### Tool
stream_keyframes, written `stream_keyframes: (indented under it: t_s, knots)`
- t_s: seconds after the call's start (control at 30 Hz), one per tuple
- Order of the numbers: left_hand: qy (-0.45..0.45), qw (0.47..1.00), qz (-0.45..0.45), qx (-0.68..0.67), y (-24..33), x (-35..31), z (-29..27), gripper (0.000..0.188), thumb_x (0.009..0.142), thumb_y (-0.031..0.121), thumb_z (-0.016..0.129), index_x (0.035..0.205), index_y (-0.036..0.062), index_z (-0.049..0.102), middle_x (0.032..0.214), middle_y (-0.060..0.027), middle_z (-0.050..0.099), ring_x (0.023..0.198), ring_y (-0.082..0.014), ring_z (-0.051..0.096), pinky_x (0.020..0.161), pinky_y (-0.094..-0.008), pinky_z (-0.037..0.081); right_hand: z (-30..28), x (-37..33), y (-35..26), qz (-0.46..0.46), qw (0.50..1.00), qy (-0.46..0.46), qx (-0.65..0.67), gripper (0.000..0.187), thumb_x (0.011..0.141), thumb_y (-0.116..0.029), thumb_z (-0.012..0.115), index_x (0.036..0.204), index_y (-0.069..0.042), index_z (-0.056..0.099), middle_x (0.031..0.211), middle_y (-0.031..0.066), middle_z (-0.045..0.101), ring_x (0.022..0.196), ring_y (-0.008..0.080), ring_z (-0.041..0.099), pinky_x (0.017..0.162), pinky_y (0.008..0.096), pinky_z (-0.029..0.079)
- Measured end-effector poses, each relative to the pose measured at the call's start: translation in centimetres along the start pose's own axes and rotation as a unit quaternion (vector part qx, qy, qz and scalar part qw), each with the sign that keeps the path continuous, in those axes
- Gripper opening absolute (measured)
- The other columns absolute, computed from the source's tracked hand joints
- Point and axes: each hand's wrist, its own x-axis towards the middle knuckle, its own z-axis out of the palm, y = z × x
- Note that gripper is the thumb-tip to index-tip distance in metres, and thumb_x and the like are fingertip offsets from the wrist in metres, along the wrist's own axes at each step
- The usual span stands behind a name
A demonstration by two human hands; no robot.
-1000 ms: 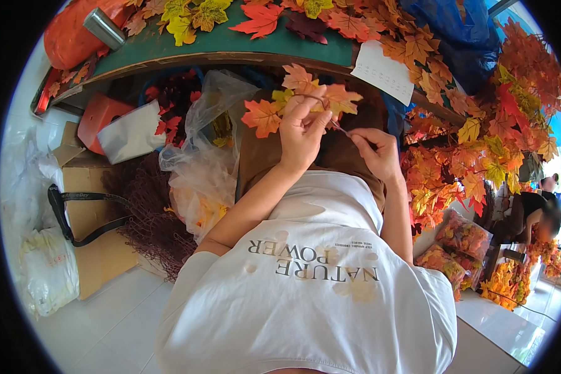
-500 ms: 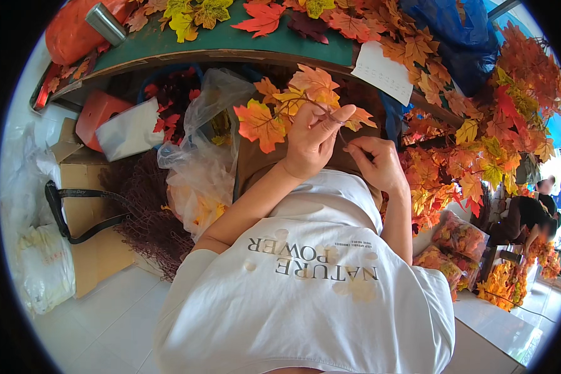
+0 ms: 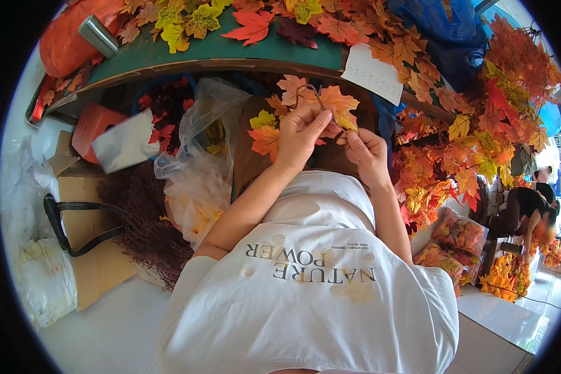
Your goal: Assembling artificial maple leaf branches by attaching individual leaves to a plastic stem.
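Above my lap, a sprig of artificial maple leaves (image 3: 340, 101) in orange, yellow and pink hangs on a thin brown stem. The stem is pinched between thumb and fingers of my left hand (image 3: 299, 138), with leaves showing on both sides of it. Close by on the right, my right hand (image 3: 368, 154) has its thumb and forefinger pressed together by the lower part of the stem, near a yellow-orange leaf. The exact spot it grips is too small to make out.
Ahead is a green-topped table (image 3: 218, 51) with loose maple leaves and a white paper sheet (image 3: 373, 73) at its edge. Leaf garlands (image 3: 461, 149) hang at the right. Clear plastic bags (image 3: 196, 168), dark wiry stems (image 3: 146, 218) and a cardboard box (image 3: 96, 249) stand left. People work far right.
The leaf sprig has turned in my left hand, its curved stem now standing above the fingers. My right hand has moved up and closer to the left. The view has shifted slightly.
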Motion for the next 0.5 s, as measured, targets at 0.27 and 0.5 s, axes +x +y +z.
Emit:
stream_keyframes:
  t_s: [0.27,0.5]
  knots:
    - [0.001,0.978,-0.023,-0.209,2.0,-0.2,0.2,0.011,0.092,0.015,0.052,0.093,0.0043,0.056,0.087,-0.0041,0.059,0.080,-0.0124,0.060,0.072,-0.0245,0.050,4.4,0.7,-2.4,0.003,0.999,0.023,0.024,0.023,0.093,-0.018,0.053,0.085,0.001,0.064,0.060,-0.0076,0.045,0.051,0.0000,0.033,0.045,0.0172,0.024]
    - [-0.010,0.958,0.140,-0.252,7.9,-1.8,0.6,0.013,0.093,0.014,0.050,0.102,0.0047,0.053,0.087,-0.0031,0.056,0.069,-0.0100,0.056,0.073,-0.0278,0.050,9.4,0.6,-8.6,-0.112,0.971,-0.150,-0.152,0.015,0.092,-0.008,0.052,0.091,0.003,0.061,0.072,0.0015,0.055,0.060,0.0049,0.043,0.053,0.0187,0.038]
